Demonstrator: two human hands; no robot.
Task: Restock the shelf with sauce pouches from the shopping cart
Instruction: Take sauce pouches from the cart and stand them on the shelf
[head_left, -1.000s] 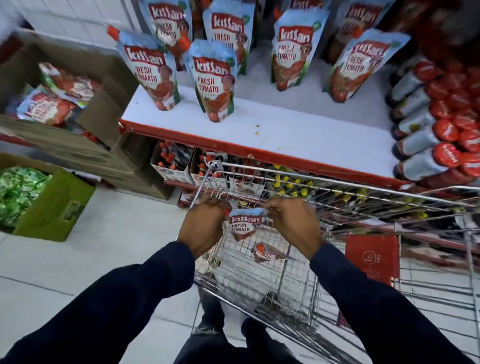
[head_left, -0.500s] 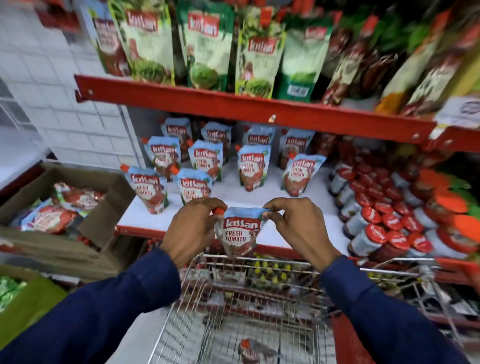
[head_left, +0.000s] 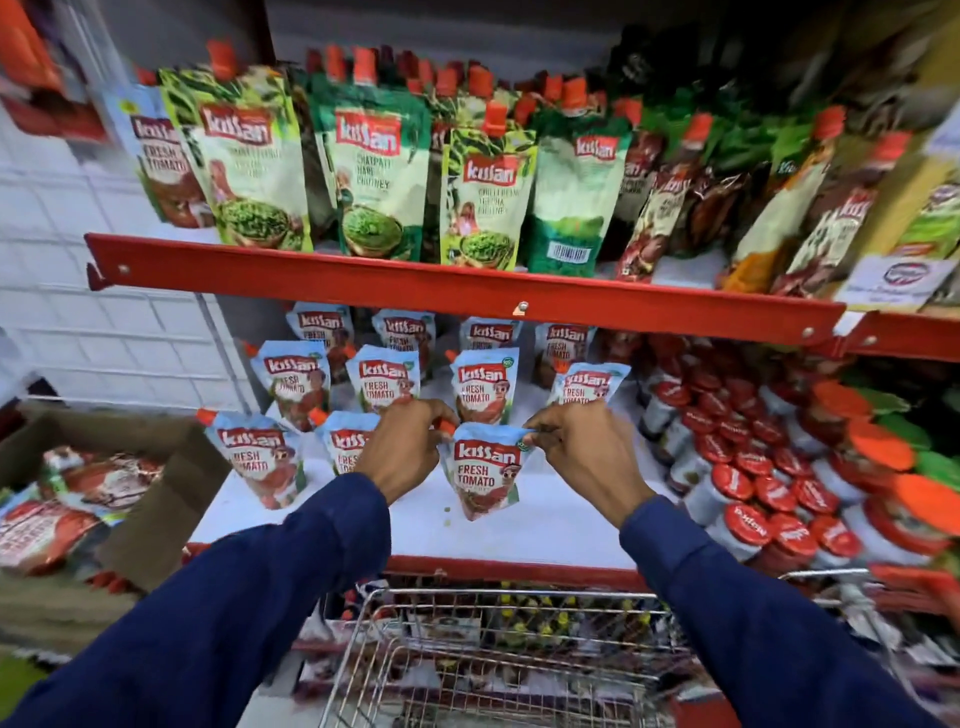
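A blue tomato sauce pouch (head_left: 485, 470) hangs upright over the white shelf (head_left: 550, 525), near its front. My left hand (head_left: 402, 449) pinches its top left corner by the orange cap, and my right hand (head_left: 582, 452) pinches its top right corner. Whether the pouch's base touches the shelf board I cannot tell. Several matching pouches (head_left: 293, 382) stand in rows behind and to the left. The wire shopping cart (head_left: 498, 660) is below my arms, its inside mostly out of view.
A red-edged upper shelf (head_left: 457, 283) carries green chutney pouches (head_left: 374, 171) just above the working shelf. Red-capped bottles (head_left: 748, 488) lie stacked at the right. A cardboard box (head_left: 171, 488) with more pouches sits at the left, against a white tiled wall.
Both hands lifted the pouch out of the cart and carried it up and forward over the shelf. My view tilted upward from the cart to the shelves.
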